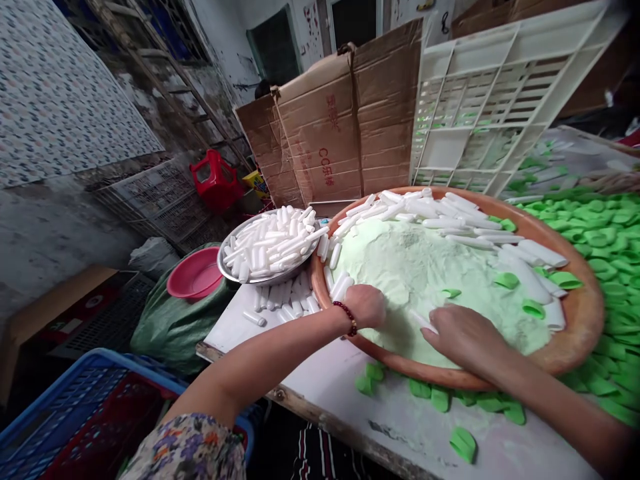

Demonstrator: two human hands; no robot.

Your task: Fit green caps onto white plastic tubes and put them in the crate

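Note:
A wide brown basin (pixel 580 320) holds a heap of pale green powder (pixel 425 267), with white plastic tubes (pixel 450 217) along its far side and a few green caps (pixel 505 280). My left hand (pixel 367 305), a red bead bracelet on its wrist, is curled knuckles-up in the powder at the basin's near left rim; what it grips is hidden. My right hand (pixel 463 333) lies over the powder near the front rim, its fingers pinched on a white tube (pixel 423 321) that pokes out to the left.
A metal bowl (pixel 235 270) heaped with white tubes stands left of the basin, more tubes loose beneath it. Green caps (pixel 610 233) cover the white table (pixel 350 380) at right and front. Cardboard boxes (pixel 345 127) and a white plastic rack (pixel 500 93) stand behind. Blue crate (pixel 65 413) at lower left.

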